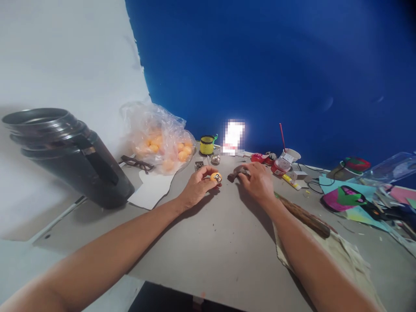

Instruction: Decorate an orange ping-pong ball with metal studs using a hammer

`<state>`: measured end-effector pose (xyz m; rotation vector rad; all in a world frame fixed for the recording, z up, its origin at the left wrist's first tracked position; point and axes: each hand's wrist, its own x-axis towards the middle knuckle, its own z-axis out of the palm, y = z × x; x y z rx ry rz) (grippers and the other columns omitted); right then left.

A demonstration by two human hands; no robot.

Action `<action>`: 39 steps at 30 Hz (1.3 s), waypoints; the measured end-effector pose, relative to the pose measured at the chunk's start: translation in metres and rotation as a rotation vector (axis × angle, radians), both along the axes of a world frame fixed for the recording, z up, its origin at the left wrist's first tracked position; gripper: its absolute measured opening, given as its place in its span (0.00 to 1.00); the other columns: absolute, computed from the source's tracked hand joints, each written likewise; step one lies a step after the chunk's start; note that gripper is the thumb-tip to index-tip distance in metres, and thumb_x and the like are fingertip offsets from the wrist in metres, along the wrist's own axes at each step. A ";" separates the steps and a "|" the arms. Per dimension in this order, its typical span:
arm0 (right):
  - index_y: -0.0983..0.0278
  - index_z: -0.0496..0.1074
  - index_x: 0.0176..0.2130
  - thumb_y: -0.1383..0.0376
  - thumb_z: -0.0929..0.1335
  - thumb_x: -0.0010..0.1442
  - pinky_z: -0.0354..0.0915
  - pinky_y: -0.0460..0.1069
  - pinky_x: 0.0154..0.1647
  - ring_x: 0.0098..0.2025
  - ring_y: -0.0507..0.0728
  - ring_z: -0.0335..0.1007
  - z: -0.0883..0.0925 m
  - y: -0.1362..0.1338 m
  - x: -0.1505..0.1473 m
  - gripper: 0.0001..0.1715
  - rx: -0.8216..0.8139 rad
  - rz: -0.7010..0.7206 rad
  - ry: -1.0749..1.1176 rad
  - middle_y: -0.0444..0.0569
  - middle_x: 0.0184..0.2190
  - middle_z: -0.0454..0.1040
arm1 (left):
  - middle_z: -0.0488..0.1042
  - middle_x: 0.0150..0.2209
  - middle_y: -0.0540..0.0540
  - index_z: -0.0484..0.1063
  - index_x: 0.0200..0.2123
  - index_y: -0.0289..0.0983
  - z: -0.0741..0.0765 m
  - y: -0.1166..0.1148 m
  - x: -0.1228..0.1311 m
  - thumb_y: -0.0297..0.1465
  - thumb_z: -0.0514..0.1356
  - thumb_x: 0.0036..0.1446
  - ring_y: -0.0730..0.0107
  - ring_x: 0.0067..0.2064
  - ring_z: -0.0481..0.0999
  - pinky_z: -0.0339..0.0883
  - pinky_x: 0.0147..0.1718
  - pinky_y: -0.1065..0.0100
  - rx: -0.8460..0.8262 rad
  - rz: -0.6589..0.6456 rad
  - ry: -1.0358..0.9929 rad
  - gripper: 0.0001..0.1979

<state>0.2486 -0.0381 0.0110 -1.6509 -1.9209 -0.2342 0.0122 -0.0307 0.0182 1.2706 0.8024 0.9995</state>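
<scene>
My left hand (198, 186) is closed around a small orange ball (213, 176) with shiny silver pieces on its right side, held just above the table. To its right, my right hand (258, 182) has its fingers curled over the dark, curved head of a hammer (238, 173) on the table. A wooden handle (303, 214) shows past the right wrist, in line with that head; the stretch between is covered by the hand. Behind my left hand stand a shiny silver round item (216, 159) and a small container (199, 165) of tiny bits.
At left are a large dark flask (74, 160), glasses (137, 163), white paper (151, 190) and a plastic bag (156, 138) of orange balls. A yellow cup (206, 145) stands behind. To the right lie a glue stick (291, 182), a cloth (328, 255) and coloured papers (338, 183).
</scene>
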 end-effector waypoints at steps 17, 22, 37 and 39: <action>0.61 0.75 0.45 0.69 0.73 0.60 0.69 0.54 0.49 0.46 0.60 0.73 -0.001 -0.021 -0.048 0.12 -0.052 0.497 0.222 0.51 0.43 0.78 | 0.79 0.39 0.45 0.70 0.51 0.36 -0.010 0.001 0.000 0.38 0.71 0.53 0.65 0.40 0.80 0.72 0.40 0.64 0.027 -0.123 0.074 0.24; 0.59 0.75 0.52 0.67 0.74 0.62 0.69 0.56 0.52 0.50 0.61 0.72 -0.003 -0.019 -0.048 0.18 -0.140 0.530 0.243 0.51 0.47 0.78 | 0.80 0.39 0.44 0.70 0.49 0.36 -0.009 0.004 -0.002 0.41 0.70 0.55 0.65 0.37 0.79 0.71 0.37 0.65 0.002 -0.120 0.078 0.24; 0.58 0.77 0.51 0.64 0.74 0.63 0.68 0.56 0.52 0.50 0.61 0.71 -0.004 -0.017 -0.042 0.16 -0.207 0.562 0.467 0.51 0.47 0.76 | 0.82 0.40 0.45 0.71 0.50 0.36 -0.002 0.004 -0.005 0.33 0.71 0.52 0.69 0.33 0.78 0.68 0.33 0.69 -0.180 -0.130 -0.044 0.23; 0.57 0.77 0.52 0.63 0.74 0.63 0.68 0.56 0.54 0.51 0.61 0.71 -0.004 -0.017 -0.041 0.17 -0.236 0.568 0.454 0.50 0.48 0.75 | 0.81 0.39 0.45 0.71 0.50 0.36 0.002 0.002 -0.004 0.32 0.70 0.51 0.68 0.34 0.79 0.69 0.35 0.68 -0.167 -0.120 -0.031 0.23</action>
